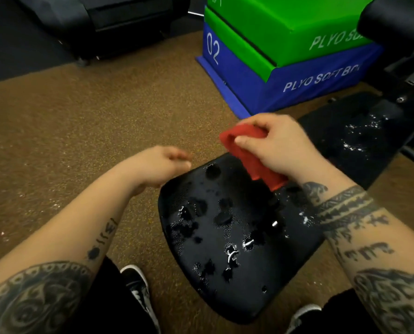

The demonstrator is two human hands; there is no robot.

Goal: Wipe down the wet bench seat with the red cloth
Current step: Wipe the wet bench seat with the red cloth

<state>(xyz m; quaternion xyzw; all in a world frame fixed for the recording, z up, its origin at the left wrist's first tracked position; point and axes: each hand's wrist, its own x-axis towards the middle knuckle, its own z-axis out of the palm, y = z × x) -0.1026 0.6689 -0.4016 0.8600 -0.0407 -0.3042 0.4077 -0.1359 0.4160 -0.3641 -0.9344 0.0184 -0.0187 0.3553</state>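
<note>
The black padded bench seat (225,256) fills the lower middle of the head view, covered with water drops and small puddles. My right hand (280,145) grips the folded red cloth (249,157) at the seat's far edge, the cloth hanging down and touching the pad. My left hand (165,162) hovers just left of the seat's far left corner, fingers loosely curled and blurred, holding nothing. A second black pad (355,138) of the bench, also wet, stretches to the right behind my right hand.
Stacked soft plyo boxes, green (285,32) on blue (285,83), stand beyond the bench. Black gym equipment (119,22) sits at the top left, bench frame parts (408,92) at the right. Brown speckled floor (80,131) lies to the left. My shoes (138,285) are below the seat.
</note>
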